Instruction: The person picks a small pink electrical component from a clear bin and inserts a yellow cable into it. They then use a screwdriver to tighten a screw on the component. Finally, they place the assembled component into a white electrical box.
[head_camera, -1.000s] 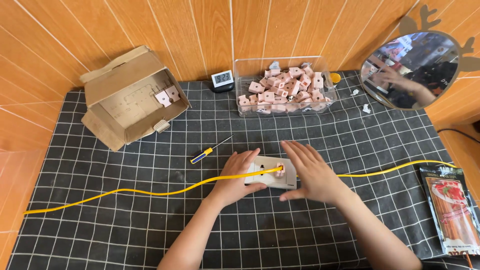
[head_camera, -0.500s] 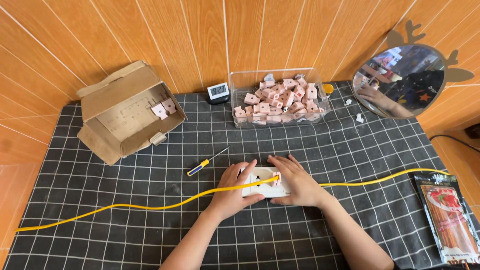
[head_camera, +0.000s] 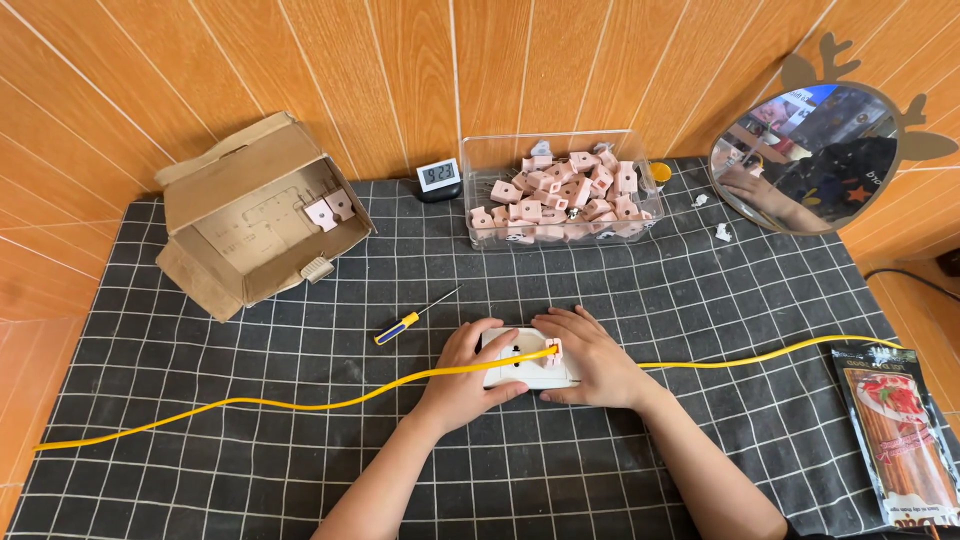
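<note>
White socket plate (head_camera: 525, 368) lies flat on checked cloth (head_camera: 250, 360), mid-table. Left hand (head_camera: 470, 375) and right hand (head_camera: 590, 360) clasp its two ends, fingers curled on top. Yellow cable (head_camera: 300, 405) crosses it.

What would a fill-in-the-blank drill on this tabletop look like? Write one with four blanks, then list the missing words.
1. Both hands, left hand and right hand, rest on a white ____ plate.
2. The long cable running across the checked cloth is ____ in colour.
3. The clear plastic tub holds many small ____ parts.
4. The screwdriver with the yellow and blue handle lies to the ____ of the hands.

Missing words: socket; yellow; pink; left
</note>
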